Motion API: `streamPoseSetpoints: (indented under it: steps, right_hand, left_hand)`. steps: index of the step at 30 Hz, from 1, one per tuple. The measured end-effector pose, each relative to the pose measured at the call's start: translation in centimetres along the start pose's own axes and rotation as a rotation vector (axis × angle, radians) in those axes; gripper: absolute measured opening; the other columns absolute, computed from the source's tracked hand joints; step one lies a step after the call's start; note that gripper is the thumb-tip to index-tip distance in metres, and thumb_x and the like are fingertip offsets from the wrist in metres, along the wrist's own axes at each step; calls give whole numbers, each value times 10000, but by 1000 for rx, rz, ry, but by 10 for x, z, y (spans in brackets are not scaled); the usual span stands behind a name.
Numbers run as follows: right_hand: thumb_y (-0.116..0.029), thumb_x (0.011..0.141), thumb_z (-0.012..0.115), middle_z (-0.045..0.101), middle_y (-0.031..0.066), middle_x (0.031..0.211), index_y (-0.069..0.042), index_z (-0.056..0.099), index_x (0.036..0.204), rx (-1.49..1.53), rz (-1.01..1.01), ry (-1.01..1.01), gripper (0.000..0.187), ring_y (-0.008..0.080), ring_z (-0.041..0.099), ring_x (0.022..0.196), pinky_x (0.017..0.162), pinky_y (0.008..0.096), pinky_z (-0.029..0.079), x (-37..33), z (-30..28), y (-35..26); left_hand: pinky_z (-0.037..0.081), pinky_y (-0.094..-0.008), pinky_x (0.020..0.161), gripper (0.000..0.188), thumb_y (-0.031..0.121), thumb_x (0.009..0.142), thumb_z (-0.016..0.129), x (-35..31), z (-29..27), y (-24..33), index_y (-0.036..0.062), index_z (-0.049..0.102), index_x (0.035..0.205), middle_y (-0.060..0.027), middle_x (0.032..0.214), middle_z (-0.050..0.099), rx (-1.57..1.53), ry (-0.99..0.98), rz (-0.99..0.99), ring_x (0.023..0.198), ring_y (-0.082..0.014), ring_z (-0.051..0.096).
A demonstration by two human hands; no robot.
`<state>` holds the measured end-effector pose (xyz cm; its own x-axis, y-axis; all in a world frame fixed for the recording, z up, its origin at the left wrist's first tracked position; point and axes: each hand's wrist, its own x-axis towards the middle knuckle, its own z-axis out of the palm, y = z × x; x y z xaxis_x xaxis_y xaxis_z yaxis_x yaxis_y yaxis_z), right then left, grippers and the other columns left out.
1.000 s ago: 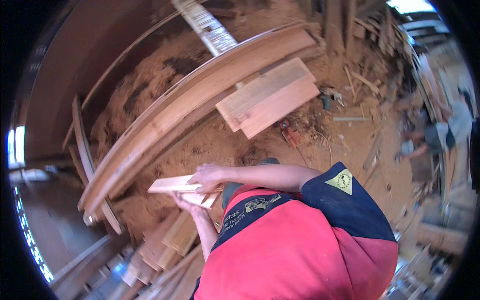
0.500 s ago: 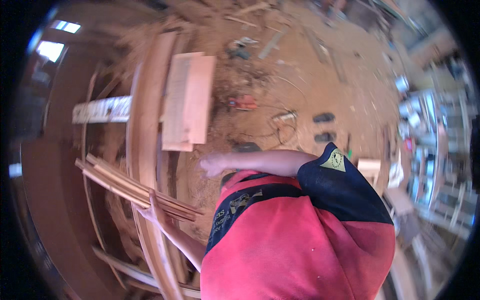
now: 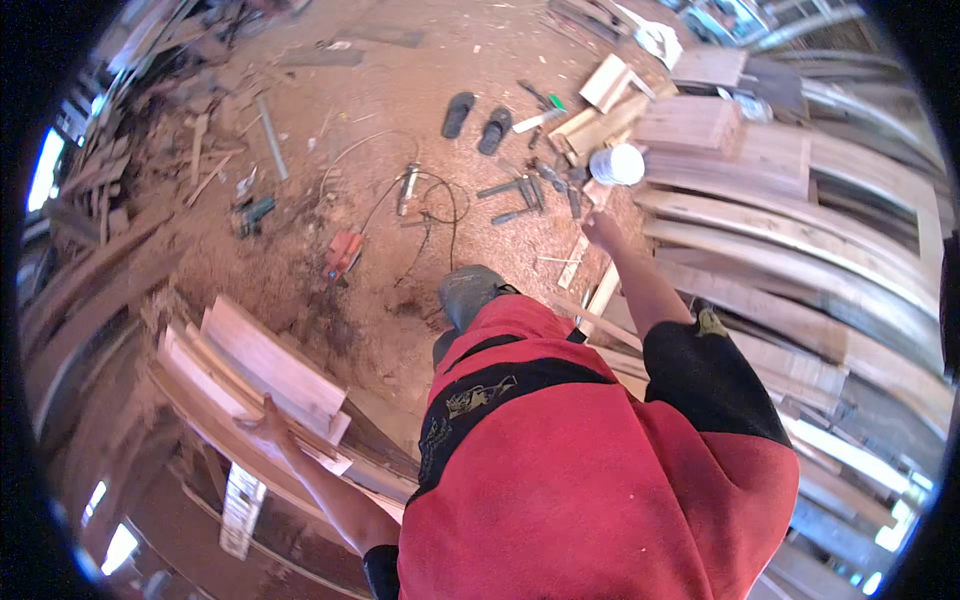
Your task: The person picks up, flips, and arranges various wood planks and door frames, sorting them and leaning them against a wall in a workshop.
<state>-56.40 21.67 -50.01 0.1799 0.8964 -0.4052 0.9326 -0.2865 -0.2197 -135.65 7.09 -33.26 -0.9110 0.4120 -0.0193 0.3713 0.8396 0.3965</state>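
My left hand (image 3: 268,426) is closed around long thin wooden strips (image 3: 213,372), thumb raised on one side. The strips lie lengthwise over a long wooden beam at my lower left, beside pale, pinkish boards (image 3: 268,355). My right hand (image 3: 603,232) is held out to the right, fingers curled into a loose fist, with nothing seen in it. Just beyond it stands a white bucket (image 3: 617,165). Several dark hand tools (image 3: 520,197) lie on the ground to its left, some of them clamp-like.
A red power tool (image 3: 343,255) with a cord lies on the sawdust-covered ground, and a teal power tool (image 3: 254,215) beyond it. A pair of dark sandals (image 3: 458,115) sits ahead. Stacked planks (image 3: 760,225) fill the right side. Scrap wood (image 3: 197,160) lies at far left.
My view has turned to the right, bringing the plank stack and bucket closer. The strips in my left hand now run along the beam instead of across it. My right hand has curled.
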Motion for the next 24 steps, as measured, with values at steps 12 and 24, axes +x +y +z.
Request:
streamPoseSetpoints:
  steps: [12,24]
  right_hand:
    - [-380,861,715,725,155,1100,-127,724,1144,150,91,-497,379,348,685,1037,930,437,543,-189,87,67]
    - [-293,894,589,698,212,1135,-70,704,1132,373,228,-230,346,374,678,1044,928,449,537,32,1,125]
  left_hand:
    - [428,-574,1047,1207,662,702,763,52,56,-18,110,170,1598,-262,1501,423,380,-77,-75,1304,-453,494]
    - [493,-536,912,575,452,958,536,-280,133,98,73,507,1390,-217,1363,529,143,-290,682,1209,-414,561]
